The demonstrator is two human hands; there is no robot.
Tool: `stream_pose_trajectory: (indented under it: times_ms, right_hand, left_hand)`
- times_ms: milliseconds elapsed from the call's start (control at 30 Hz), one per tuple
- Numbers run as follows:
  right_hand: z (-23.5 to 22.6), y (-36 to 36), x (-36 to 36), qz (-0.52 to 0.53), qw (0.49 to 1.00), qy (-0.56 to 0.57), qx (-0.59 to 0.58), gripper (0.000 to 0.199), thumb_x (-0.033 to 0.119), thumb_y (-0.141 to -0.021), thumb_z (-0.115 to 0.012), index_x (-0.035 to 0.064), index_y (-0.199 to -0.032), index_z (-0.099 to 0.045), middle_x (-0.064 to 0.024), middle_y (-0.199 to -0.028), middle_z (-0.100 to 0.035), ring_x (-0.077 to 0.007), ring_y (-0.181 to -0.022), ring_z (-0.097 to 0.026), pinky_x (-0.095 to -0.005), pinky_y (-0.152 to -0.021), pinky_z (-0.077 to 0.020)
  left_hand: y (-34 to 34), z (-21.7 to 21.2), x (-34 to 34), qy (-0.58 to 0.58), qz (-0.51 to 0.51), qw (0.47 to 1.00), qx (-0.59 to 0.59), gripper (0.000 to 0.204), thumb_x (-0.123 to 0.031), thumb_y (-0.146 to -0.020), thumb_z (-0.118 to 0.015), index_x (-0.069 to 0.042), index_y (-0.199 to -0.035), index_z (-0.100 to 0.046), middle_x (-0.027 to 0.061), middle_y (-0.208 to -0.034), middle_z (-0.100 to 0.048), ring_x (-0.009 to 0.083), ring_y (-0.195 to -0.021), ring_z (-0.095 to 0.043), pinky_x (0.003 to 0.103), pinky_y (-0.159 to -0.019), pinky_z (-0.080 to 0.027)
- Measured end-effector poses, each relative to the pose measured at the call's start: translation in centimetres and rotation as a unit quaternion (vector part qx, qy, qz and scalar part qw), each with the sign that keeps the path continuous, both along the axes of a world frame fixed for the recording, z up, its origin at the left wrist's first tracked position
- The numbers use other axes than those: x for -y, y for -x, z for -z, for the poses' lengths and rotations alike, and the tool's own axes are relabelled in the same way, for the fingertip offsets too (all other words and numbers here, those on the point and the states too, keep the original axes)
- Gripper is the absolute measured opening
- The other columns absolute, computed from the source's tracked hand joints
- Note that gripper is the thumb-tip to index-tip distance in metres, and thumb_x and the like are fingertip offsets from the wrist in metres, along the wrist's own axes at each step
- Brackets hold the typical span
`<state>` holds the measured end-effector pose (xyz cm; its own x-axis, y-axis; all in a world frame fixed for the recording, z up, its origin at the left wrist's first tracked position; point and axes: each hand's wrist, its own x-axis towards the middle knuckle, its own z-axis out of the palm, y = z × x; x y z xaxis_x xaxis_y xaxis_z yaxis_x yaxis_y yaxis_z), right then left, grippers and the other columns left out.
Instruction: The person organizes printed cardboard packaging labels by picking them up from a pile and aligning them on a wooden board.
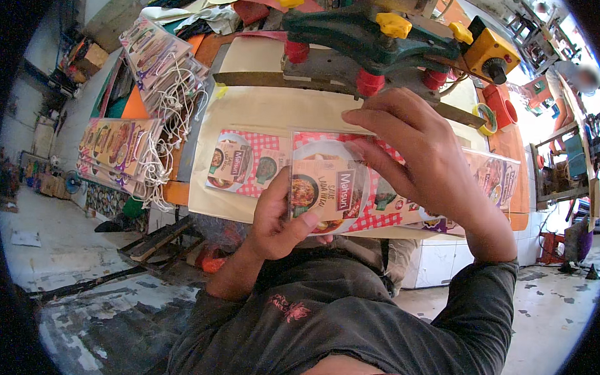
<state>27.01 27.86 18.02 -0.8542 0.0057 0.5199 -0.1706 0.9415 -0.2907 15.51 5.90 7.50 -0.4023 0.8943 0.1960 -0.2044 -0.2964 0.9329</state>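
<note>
From here I see the orange table [177,194] carrying a cream sheet [253,108] below the right hand [410,148], and stringed card stacks [120,145] well left of the left hand [272,223].

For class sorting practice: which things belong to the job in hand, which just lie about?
Likely part of the job:
printed card in the left hand, right hand at its edge
flat card alongside
corded card stacks
green machine

Apparently just lying about:
crumpled pale sheet
white paper on floor
</note>
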Motion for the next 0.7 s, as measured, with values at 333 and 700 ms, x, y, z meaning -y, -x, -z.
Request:
stream_pose_trajectory:
  times_ms: [333,700]
  right_hand:
    - [-1.0,3.8,1.2,-0.076,0.989,-0.109,-0.065,0.015,0.011,-0.076,-0.068,0.0036,-0.087,-0.063,-0.0106,-0.091,-0.063,-0.0288,-0.085,-0.065,-0.0406,-0.064,-0.0569]
    - [-2.3,4.1,2.4,-0.071,0.991,-0.111,-0.029,0.019,0.007,-0.078,-0.076,0.0031,-0.095,-0.069,-0.0106,-0.093,-0.064,-0.0295,-0.084,-0.066,-0.0399,-0.071,-0.0551]
  left_hand:
    - [-0.4,-0.2,0.0,-0.006,0.002,1.0,-0.006,0.058,-0.004,-0.095,-0.057,0.01,-0.147,-0.037,0.017,-0.13,-0.063,0.0197,-0.119,-0.062,0.035,-0.105,-0.047]
    - [0.1,0.4,0.0,-0.012,0.005,0.998,-0.065,0.057,-0.008,-0.095,-0.059,0.01,-0.145,-0.039,0.015,-0.125,-0.065,0.0159,-0.113,-0.062,0.033,-0.101,-0.048]
